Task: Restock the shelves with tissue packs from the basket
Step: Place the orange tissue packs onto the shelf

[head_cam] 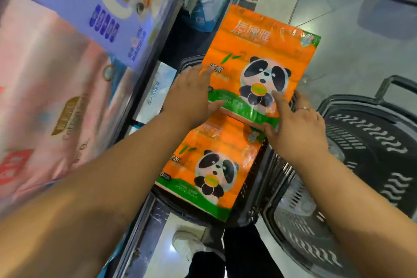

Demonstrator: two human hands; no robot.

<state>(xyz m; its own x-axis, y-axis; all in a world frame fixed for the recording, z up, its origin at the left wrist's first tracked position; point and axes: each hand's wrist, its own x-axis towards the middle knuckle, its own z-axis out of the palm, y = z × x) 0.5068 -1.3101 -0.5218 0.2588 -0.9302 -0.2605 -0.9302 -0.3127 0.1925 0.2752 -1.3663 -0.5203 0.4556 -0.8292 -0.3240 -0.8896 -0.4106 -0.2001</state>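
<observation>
Over the dark basket (pixel 253 187) we are holding the upper tissue pack (pixel 259 38), an orange one printed with a panda, between both hands. Our left hand (pixel 191 97) is gripping its left edge: the fingers are lying across the printed face and the thumb is curling along the lower edge. Our right hand (pixel 295 133) is clamping the lower right corner, with the thumb pressing on the face just beside the panda and the other fingers wrapping round the side, where a ring (pixel 303 109) is showing on one of them. The pack's far end is reaching out past the basket over the grey floor (pixel 349 56). Its near end is overlapping the lower tissue pack (pixel 203 165), a matching orange one that is lying flat inside the basket. We cannot tell whether the two packs are touching. A second dark basket (pixel 365 153) is standing just beside the first on our right. To our left the shelves (pixel 144 219) are carrying other goods: a purple pack (pixel 74 7) is sitting farthest from us, a pink pack (pixel 45 88) is sitting nearer, and a white and blue pack (pixel 155 90) is lying on a lower level near our left hand. Below the basket, a white shoe (pixel 187 246) is standing on the floor.
</observation>
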